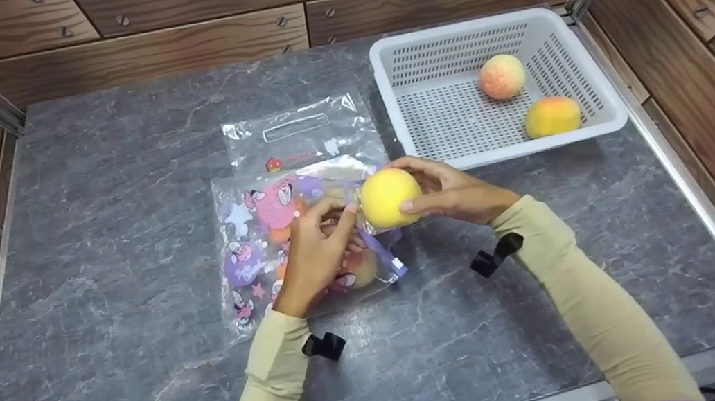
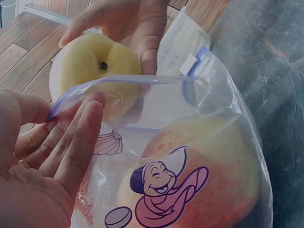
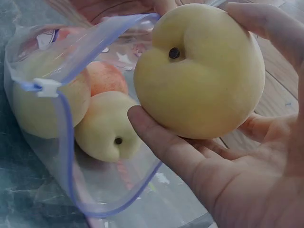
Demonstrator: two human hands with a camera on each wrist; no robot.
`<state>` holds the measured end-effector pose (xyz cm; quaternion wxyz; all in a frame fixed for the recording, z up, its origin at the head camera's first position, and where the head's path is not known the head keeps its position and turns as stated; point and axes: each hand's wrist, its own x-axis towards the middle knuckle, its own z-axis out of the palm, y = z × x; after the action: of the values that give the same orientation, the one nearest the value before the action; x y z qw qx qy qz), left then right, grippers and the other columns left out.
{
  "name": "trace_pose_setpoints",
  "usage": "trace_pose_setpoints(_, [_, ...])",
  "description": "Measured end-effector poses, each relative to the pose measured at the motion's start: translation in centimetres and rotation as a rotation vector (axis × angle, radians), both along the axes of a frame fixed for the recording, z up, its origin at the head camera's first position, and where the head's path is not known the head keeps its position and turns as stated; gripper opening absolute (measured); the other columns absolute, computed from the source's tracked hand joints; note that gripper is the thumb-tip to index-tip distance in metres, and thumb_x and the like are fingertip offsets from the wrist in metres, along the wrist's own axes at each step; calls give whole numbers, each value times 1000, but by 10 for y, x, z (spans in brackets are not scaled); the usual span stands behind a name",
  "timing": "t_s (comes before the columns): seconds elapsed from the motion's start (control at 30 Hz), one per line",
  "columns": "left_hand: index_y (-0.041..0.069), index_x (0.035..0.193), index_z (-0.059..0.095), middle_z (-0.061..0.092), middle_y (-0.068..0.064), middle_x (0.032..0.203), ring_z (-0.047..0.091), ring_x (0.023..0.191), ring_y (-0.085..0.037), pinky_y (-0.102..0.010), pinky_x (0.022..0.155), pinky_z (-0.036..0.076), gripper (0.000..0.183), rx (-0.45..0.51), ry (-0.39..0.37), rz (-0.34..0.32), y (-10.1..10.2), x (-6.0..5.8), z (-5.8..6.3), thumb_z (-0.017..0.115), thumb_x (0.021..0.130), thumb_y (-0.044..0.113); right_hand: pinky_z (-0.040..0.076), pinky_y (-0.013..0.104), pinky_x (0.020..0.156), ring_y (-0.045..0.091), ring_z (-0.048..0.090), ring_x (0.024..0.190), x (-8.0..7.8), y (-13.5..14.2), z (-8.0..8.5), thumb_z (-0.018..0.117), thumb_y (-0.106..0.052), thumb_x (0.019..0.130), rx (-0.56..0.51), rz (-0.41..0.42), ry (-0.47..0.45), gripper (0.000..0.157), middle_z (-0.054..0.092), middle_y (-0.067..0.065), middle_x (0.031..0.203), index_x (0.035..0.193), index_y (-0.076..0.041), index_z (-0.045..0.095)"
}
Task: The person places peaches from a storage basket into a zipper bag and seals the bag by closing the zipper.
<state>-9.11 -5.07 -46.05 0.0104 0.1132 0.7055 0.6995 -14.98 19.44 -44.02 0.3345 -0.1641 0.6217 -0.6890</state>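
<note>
My right hand (image 1: 454, 192) grips a yellow peach (image 1: 390, 196), thumb on one side and fingers round the other; its dark stem dimple shows in the right wrist view. With thumb and fingers my left hand (image 1: 317, 248) pinches the rim of a clear printed zip bag (image 1: 234, 246). The purple-edged mouth (image 3: 71, 156) gapes towards the peach, its white slider (image 3: 47, 88) at one corner. Inside the bag lie a pale yellow peach (image 3: 107, 126), an orange-red fruit (image 3: 108, 77) and a blushed peach (image 2: 204, 166). The held peach is right at the bag's mouth.
A white perforated basket (image 1: 398, 114) stands at the back right, holding a pink-orange peach (image 1: 501, 77) and a yellow-orange fruit (image 1: 553, 116). Another clear bag (image 1: 300, 140) lies flat behind the printed one on the grey marbled table (image 1: 114, 262). Wood-patterned panels (image 1: 169, 52) enclose the sides.
</note>
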Motion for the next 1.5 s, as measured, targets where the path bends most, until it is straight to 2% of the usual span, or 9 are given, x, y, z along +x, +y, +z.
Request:
trace_pose_setpoints(0.2, [-6, 100, 65, 67, -16, 70, 67, 57, -33, -43, 52, 60, 19, -3, 1, 2, 0, -1, 1, 61, 103, 12, 58, 36, 90, 33, 56, 121, 2, -1, -14, 69, -3, 90, -25, -13, -45, 63, 46, 20, 143, 147, -5, 42])
trace_pose_setpoints(0.43, [-6, 102, 65, 67, -14, 71, 67, 56, -31, -43, 52, 60, 17, -18, 11, -10, 1, -1, 0, 60, 103, 10, 59, 32, 88, 28, 61, 113, 5, -5, -29, 70, -2, 88, 28, -13, -55, 68, 54, 19, 135, 147, 3, 38])
trace_pose_setpoints(0.6, [-6, 102, 65, 67, -14, 71, 66, 56, -30, -43, 52, 60, 17, -15, 21, -17, 3, -1, -1, 59, 103, 9, 60, 29, 82, 26, 66, 105, 6, -9, -36, 69, -2, 87, 49, -31, -100, 70, 55, 20, 131, 148, 7, 34])
trace_pose_setpoints(0.83, [-6, 102, 66, 66, -14, 68, 66, 56, -31, -43, 51, 59, 19, -28, 28, -28, 5, 0, -1, 60, 103, 11, 60, 30, 76, 24, 66, 98, 6, -13, -44, 67, -5, 90, 19, -49, -157, 72, 54, 19, 128, 150, 9, 29])
trace_pose_setpoints(1.07, [-6, 101, 65, 67, -14, 69, 66, 56, -34, -42, 52, 60, 18, -31, 25, -27, 5, -1, -2, 60, 103, 11, 61, 35, 84, 27, 65, 103, 6, -15, -46, 70, -2, 88, 43, -33, -140, 76, 48, 24, 135, 151, 6, 29])
trace_pose_setpoints(1.27, [-5, 101, 65, 67, -14, 69, 67, 56, -33, -42, 52, 60, 17, -34, 24, -31, 6, 0, -2, 59, 103, 10, 60, 36, 85, 26, 65, 101, 6, -16, -46, 70, -1, 87, 67, -46, -142, 76, 46, 24, 137, 151, 4, 31])
trace_pose_setpoints(1.5, [-5, 102, 66, 67, -14, 69, 67, 56, -30, -41, 52, 60, 17, -47, 32, -28, 6, 0, -1, 59, 103, 11, 60, 33, 83, 26, 65, 101, 6, -15, -48, 69, 0, 87, 47, -58, -165, 74, 48, 23, 134, 151, 5, 32])
